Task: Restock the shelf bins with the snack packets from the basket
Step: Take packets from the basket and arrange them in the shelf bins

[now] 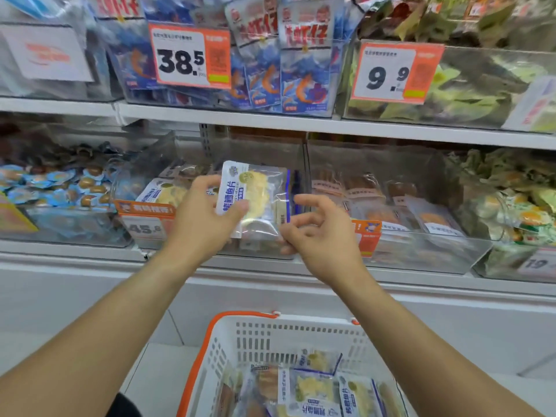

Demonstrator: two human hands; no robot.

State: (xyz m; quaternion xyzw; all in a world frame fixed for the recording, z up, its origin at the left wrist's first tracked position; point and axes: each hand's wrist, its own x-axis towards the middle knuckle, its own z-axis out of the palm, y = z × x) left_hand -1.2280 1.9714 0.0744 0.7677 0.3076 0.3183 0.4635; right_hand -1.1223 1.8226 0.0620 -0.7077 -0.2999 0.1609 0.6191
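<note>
On the lower shelf, the clear middle bin is the one both hands are working at. Left of that bin sits a bin of blue-wrapped brown snacks. Above the middle bin, on the upper shelf, a price tag reading 38.5 hangs in front of blue shrimp packets.

The left hand is raised in front of the middle bin, its thumb and fingers pinching the white edge of a snack packet, a clear pouch with yellowish slices inside and blue print. The packet stands roughly upright over the bin's front wall, with similar packets lying in the bin behind it.

The right hand is just right of that packet, fingers loosely curled; its fingertips are at the packet's lower right corner, though whether they actually pinch it I cannot tell.

Right of the middle bin is another clear bin with brownish packets, then a tag reading 9.9 above.

Below the middle bin, on the floor, a white basket with an orange rim holds more of the same packets.
</note>
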